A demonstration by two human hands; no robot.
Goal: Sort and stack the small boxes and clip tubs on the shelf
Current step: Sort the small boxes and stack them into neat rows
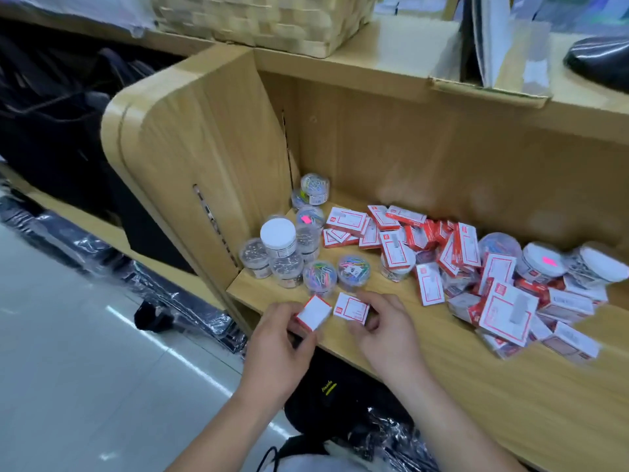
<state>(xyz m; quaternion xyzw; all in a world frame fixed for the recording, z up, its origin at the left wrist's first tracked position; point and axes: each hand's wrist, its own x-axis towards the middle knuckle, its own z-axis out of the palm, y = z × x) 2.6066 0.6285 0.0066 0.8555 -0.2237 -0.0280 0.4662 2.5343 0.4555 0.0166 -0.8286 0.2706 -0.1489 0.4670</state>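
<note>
My left hand (279,345) grips a small red-and-white box (313,313) at the shelf's front left edge, plain white face up. Beside it my right hand (388,332) holds a second small box (351,308) with a red-framed label. Behind them stand several clear clip tubs (320,277), some filled with coloured clips, others with silver ones, and one white-lidded tub (278,235) is stacked on top. A loose heap of red-and-white boxes (456,253) covers the middle and right of the wooden shelf (442,356), with more tubs (539,264) mixed in.
A wooden side panel (204,158) closes the shelf on the left. A woven basket (269,22) and a cardboard box (490,86) sit on the board above. Black bags (333,393) lie below the shelf, and a pale tiled floor (68,369) is at the left.
</note>
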